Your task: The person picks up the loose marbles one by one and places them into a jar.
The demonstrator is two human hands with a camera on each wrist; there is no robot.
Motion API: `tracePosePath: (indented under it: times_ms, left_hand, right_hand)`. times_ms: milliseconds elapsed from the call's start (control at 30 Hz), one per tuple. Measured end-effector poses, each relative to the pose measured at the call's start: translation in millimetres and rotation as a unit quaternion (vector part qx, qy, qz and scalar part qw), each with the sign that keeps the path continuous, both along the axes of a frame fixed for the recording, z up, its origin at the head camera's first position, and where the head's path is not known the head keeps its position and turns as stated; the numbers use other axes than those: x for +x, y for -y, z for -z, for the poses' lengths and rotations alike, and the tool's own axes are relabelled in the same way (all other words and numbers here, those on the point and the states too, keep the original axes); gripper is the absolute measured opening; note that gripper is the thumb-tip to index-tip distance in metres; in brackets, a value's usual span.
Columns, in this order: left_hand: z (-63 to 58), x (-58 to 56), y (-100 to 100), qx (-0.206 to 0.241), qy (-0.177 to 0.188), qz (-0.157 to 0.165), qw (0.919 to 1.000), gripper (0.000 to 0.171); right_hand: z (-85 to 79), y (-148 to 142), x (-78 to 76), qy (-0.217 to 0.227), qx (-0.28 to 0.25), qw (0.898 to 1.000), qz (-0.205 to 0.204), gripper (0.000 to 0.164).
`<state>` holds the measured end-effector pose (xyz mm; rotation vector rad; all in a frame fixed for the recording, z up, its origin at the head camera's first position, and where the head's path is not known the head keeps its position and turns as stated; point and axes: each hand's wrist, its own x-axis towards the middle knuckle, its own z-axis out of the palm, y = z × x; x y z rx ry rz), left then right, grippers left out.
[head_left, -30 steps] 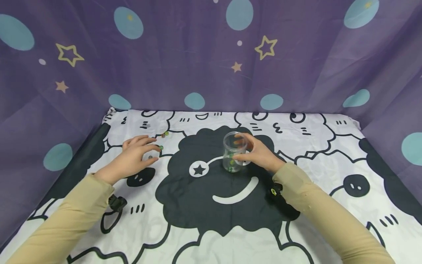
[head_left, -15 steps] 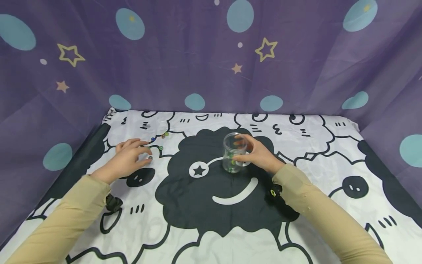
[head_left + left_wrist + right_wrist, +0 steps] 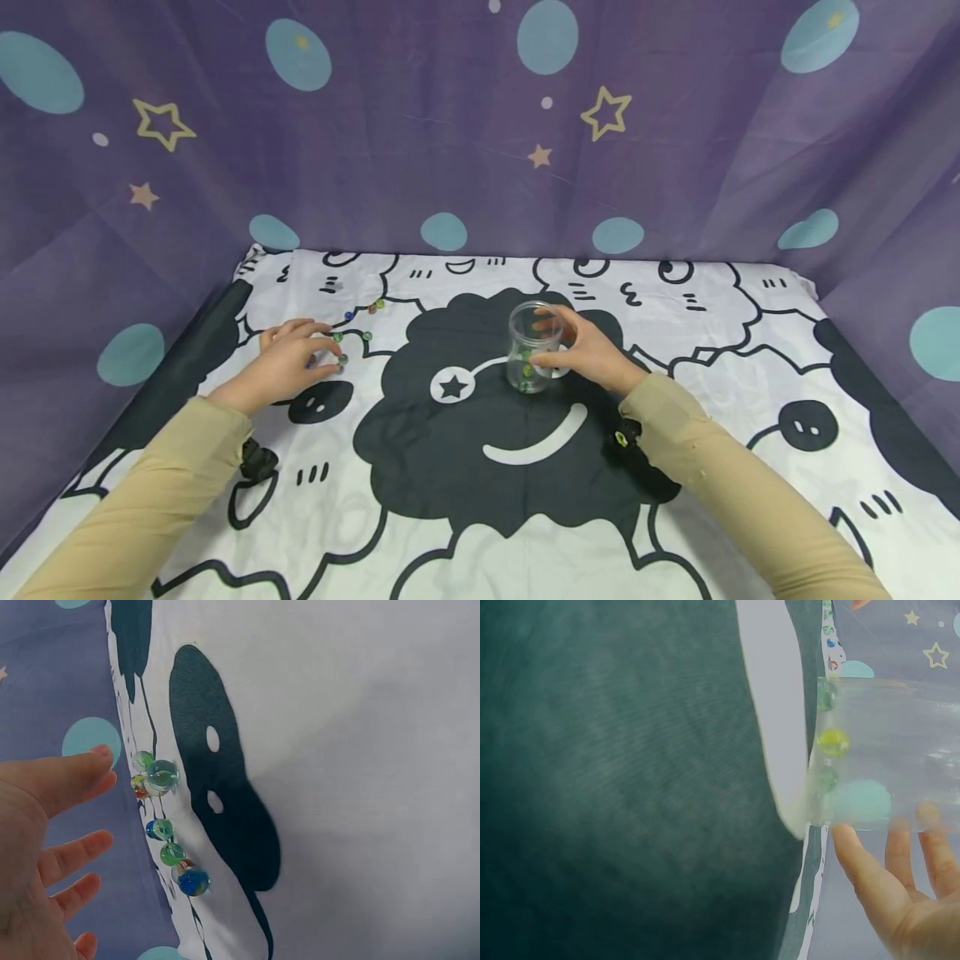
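In the head view my right hand [image 3: 588,350] grips the side of a clear plastic jar [image 3: 528,379], which stands upright on the dark part of the cloth. Green and yellow marbles lie at its bottom; the right wrist view shows a yellow marble [image 3: 832,742] through the wall. My left hand [image 3: 288,362] hovers palm down at the left, its fingers loosely bent above loose glass marbles. A greenish marble [image 3: 162,775] lies just beyond the thumb and forefinger tips in the left wrist view. Lower in that view is a blue marble [image 3: 193,880].
Farther back lie a green marble [image 3: 367,336], a dark blue marble [image 3: 349,316] and a yellowish marble [image 3: 379,304]. A cartoon-print cloth [image 3: 442,558] covers the table. Purple curtains [image 3: 480,150] with stars and dots hang behind and at both sides.
My left hand has drawn back a little to the left, uncovering marbles near its fingertips. The right hand and the jar stay in place.
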<state>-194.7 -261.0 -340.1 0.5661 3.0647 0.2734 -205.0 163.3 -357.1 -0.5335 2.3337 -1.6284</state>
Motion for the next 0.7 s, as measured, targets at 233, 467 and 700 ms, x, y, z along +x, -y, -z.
tracePosePath:
  times_ms: [233,467,700]
  left_hand:
    - [2.3,-1.5,-0.6,-0.002,0.007,0.0,1.0,0.014]
    - [6.6,-3.9,0.3,-0.012,0.003,0.0,0.9999,0.013]
    - [9.3,-3.9,-0.2,-0.014,0.006,-0.008,0.9998,0.014]
  right_hand:
    - [0.7,0.0,-0.7,-0.001,0.001,1.0,0.0,0.068]
    - [-0.3,0.4,-1.7,-0.003,0.007,1.0,0.003,0.071]
    - [0.8,0.4,-1.1,-0.002,0.006,1.0,0.002,0.071]
